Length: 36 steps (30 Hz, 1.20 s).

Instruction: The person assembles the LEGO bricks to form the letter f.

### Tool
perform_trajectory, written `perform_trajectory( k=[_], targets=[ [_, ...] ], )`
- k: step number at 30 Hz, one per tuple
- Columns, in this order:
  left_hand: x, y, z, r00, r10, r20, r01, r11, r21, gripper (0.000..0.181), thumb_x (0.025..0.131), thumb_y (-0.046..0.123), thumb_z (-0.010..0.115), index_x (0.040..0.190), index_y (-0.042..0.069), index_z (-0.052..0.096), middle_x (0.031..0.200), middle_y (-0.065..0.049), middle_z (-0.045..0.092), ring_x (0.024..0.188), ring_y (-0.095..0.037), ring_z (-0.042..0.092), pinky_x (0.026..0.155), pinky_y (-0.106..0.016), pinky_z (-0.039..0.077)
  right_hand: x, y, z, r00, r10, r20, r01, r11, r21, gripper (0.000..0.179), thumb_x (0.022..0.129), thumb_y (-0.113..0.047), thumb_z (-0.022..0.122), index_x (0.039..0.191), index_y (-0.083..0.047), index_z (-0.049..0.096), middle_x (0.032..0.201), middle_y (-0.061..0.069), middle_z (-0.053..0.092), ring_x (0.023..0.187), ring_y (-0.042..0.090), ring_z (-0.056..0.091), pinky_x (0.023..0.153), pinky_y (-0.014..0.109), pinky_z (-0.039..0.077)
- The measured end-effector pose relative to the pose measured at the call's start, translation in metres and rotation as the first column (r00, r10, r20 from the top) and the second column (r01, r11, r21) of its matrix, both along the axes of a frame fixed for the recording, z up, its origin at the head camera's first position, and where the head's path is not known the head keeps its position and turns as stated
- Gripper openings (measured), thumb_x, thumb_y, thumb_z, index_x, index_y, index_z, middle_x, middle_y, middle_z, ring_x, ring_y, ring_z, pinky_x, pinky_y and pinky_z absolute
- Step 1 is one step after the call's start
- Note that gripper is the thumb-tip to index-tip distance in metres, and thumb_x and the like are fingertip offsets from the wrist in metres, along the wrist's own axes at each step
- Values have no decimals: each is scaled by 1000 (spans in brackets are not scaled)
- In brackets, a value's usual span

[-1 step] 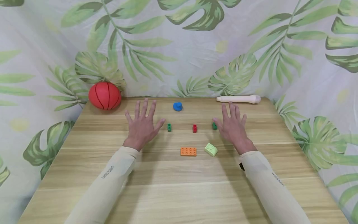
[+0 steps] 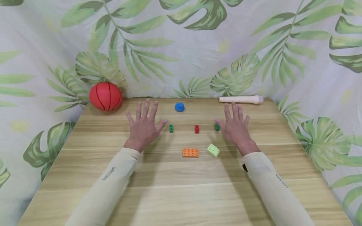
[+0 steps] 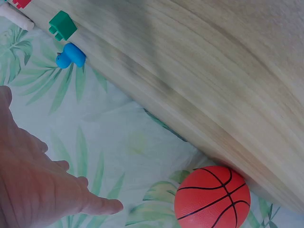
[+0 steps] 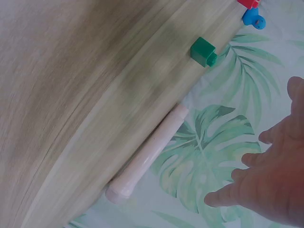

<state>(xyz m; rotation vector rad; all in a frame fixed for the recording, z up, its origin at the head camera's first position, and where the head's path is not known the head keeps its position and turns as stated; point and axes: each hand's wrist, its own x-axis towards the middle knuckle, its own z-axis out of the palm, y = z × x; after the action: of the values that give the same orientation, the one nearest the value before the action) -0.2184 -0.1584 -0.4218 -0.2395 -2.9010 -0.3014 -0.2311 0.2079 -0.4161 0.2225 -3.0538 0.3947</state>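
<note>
My left hand (image 2: 142,128) is spread palm down over the table's left side, fingers straight, holding nothing. Just right of its thumb lies a small green toy brick (image 2: 171,128). On the other side, my right hand (image 2: 236,127) has its fingers fanned out and is also without anything in it. Its thumb overlaps a second green brick (image 2: 216,126) in the head view; the right wrist view shows that green brick (image 4: 202,51) whole. Between the hands sits a red brick (image 2: 196,129). Nearer to me are an orange eight-stud brick (image 2: 190,153) and a pale green brick (image 2: 213,150) with a sloped end.
At the back left of the wooden table (image 2: 181,194) rests a red ball (image 2: 106,96) with black basketball lines. A blue toy duck (image 2: 179,107) stands at back centre. Along the back right edge lies a pale pink toy microphone (image 2: 240,99). Leaf-print cloth (image 2: 198,56) hangs behind.
</note>
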Motion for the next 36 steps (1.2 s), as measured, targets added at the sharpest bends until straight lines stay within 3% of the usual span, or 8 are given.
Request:
perform_trajectory(
  k=[15, 19, 22, 25, 29, 33, 36],
  targets=[
    [3, 0, 4, 999, -12, 34, 12, 1000, 8, 82, 109, 61, 48, 174, 22, 16, 182, -13, 13, 168, -43, 3, 120, -88, 6, 6, 0, 4, 998, 36, -42, -37, 999, -24, 79, 114, -52, 42, 173, -12, 9, 180, 22, 2, 166, 48, 2, 120, 87, 8],
    [4, -1, 1, 999, -20, 46, 20, 1000, 21, 82, 109, 59, 49, 174, 21, 17, 181, -15, 17, 168, -44, 8, 121, -86, 12, 6, 2, 4, 999, 53, -10, -54, 995, -88, 79, 114, -52, 43, 173, -11, 9, 180, 23, 3, 166, 49, 1, 122, 85, 9],
    [3, -4, -4, 992, -80, 96, 68, 990, 127, 80, 110, 53, 52, 173, 16, 19, 178, -20, 22, 165, -48, 17, 121, -83, 21, 5, 6, 1, 996, 86, 39, -76, 975, -209, 80, 114, -49, 45, 173, -7, 11, 179, 26, 5, 166, 51, 2, 126, 80, 12],
    [0, -9, -15, 963, -162, 215, 94, 951, 295, 80, 111, 46, 55, 172, 9, 18, 175, -25, 24, 162, -50, 21, 125, -75, 26, 4, 13, -4, 984, 121, 127, -71, 936, -344, 80, 114, -49, 46, 172, -4, 12, 177, 30, 8, 164, 54, 7, 127, 76, 16],
    [-8, -15, -32, 900, -235, 368, 31, 874, 484, 83, 109, 41, 63, 169, 2, 20, 169, -31, 31, 158, -50, 30, 127, -66, 31, 3, 25, -14, 949, 140, 282, 7, 887, -462, 79, 114, -44, 49, 170, -1, 15, 174, 35, 16, 158, 56, 26, 125, 72, 28],
    [-17, -18, -45, 854, -298, 427, -13, 808, 589, 81, 104, 38, 71, 164, 1, 30, 161, -29, 44, 150, -45, 43, 125, -60, 38, -1, 38, -28, 894, 145, 423, 114, 840, -530, 74, 112, -29, 56, 169, 0, 19, 171, 35, 27, 154, 53, 37, 124, 65, 36],
    [-23, -18, -49, 827, -339, 449, -28, 772, 635, 76, 102, 34, 76, 159, 1, 39, 159, -23, 48, 147, -41, 47, 124, -55, 41, -5, 44, -38, 873, 143, 466, 155, 825, -543, 72, 110, -22, 61, 168, -1, 24, 168, 31, 36, 155, 48, 38, 126, 62, 36]
  ],
)
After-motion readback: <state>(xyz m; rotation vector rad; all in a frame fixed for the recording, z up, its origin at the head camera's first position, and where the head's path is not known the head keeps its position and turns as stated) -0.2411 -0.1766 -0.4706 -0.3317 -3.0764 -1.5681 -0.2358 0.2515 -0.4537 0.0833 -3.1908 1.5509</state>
